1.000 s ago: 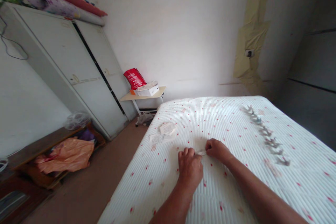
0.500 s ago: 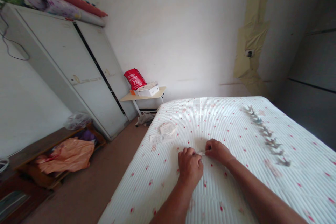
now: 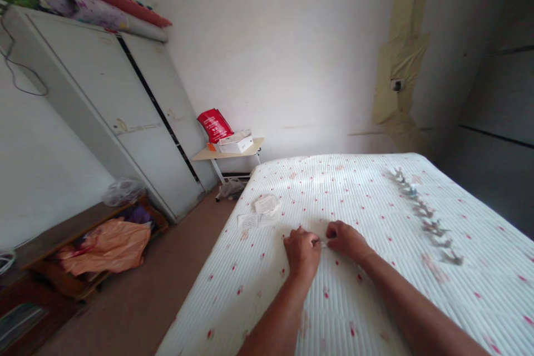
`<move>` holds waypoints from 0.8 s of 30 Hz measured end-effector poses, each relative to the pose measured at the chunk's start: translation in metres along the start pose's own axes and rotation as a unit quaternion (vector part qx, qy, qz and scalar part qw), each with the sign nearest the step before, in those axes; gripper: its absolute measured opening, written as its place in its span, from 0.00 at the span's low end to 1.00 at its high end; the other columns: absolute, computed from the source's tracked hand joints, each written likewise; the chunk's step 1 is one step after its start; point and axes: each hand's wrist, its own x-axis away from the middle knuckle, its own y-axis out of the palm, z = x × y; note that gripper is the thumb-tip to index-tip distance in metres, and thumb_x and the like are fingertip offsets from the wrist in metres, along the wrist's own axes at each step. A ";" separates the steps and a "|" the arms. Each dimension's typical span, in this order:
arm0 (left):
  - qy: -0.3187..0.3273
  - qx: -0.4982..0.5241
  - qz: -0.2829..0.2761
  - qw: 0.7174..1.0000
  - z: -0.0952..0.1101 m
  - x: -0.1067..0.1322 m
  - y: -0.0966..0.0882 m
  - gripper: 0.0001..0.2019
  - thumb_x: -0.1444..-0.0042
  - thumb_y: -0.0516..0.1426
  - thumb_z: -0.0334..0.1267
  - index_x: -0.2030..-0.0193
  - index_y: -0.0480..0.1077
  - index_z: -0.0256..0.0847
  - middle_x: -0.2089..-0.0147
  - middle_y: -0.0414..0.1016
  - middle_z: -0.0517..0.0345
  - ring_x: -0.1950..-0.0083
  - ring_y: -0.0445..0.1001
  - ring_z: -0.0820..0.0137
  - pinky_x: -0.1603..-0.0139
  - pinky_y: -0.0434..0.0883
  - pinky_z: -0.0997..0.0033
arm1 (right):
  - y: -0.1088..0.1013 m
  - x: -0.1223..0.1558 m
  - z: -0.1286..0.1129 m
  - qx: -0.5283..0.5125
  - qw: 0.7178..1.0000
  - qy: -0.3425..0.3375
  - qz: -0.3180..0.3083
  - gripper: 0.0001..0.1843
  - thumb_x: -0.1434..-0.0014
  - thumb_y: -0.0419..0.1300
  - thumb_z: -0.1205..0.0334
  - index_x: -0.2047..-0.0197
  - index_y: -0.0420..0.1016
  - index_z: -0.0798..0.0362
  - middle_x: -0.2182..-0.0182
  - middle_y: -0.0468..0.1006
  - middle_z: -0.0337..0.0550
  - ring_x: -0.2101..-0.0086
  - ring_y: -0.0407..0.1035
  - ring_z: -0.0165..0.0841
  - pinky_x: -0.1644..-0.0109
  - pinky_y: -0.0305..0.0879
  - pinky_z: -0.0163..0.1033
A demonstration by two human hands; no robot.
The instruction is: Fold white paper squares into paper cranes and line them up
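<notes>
Left hand (image 3: pixel 303 250) pinches a small paper piece (image 3: pixel 324 243) over the bed (image 3: pixel 337 311); the right hand's (image 3: pixel 345 240) curled fingers meet its other end, probably for steadiness, exact grip hidden. Paper slips (image 3: pixel 267 204) lie within reach; small figures (image 3: pixel 435 228) stand aside, presumably for clearance.

Subject: person's own body, as I see it from here. Left hand (image 3: pixel 301 255) and right hand (image 3: pixel 346 240) both bare. Left forearm (image 3: pixel 280 311) and right forearm (image 3: pixel 411 301) likewise bare along every part in my sight. Form: slim at the wrists (image 3: pixel 367 258), each forearm thickening gradually toward the elbow end. Outlines smooth. Left hand: broad across the back. Right hand: compact, rounded contour. Right forearm shows the longer stretch. Nails and fine creases: too small to tell.
</notes>
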 end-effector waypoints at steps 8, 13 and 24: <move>0.000 -0.019 -0.011 1.000 0.002 0.001 -0.002 0.03 0.49 0.59 0.36 0.69 0.75 0.47 0.63 0.74 0.59 0.55 0.68 0.67 0.53 0.57 0.66 | -0.001 0.007 -0.004 -0.005 1.000 -0.007 0.008 0.15 0.55 0.55 0.72 0.64 0.75 0.51 0.61 0.71 0.43 0.63 0.68 0.31 0.61 0.58 0.32; 0.008 -0.040 -0.015 0.999 0.003 0.001 -0.002 0.04 0.48 0.58 0.36 0.69 0.75 0.45 0.62 0.74 0.57 0.54 0.67 0.66 0.54 0.56 0.65 | -0.003 0.005 -0.004 -0.017 0.999 -0.027 0.000 0.14 0.55 0.55 0.73 0.66 0.75 0.51 0.61 0.71 0.42 0.62 0.68 0.31 0.58 0.60 0.32; 0.024 -0.049 -0.006 0.998 0.003 0.002 -0.002 0.05 0.47 0.57 0.35 0.70 0.74 0.44 0.63 0.74 0.57 0.55 0.67 0.66 0.55 0.56 0.64 | -0.009 -0.006 -0.008 0.006 0.998 -0.054 -0.039 0.12 0.52 0.55 0.70 0.69 0.79 0.51 0.64 0.75 0.42 0.63 0.70 0.31 0.59 0.61 0.32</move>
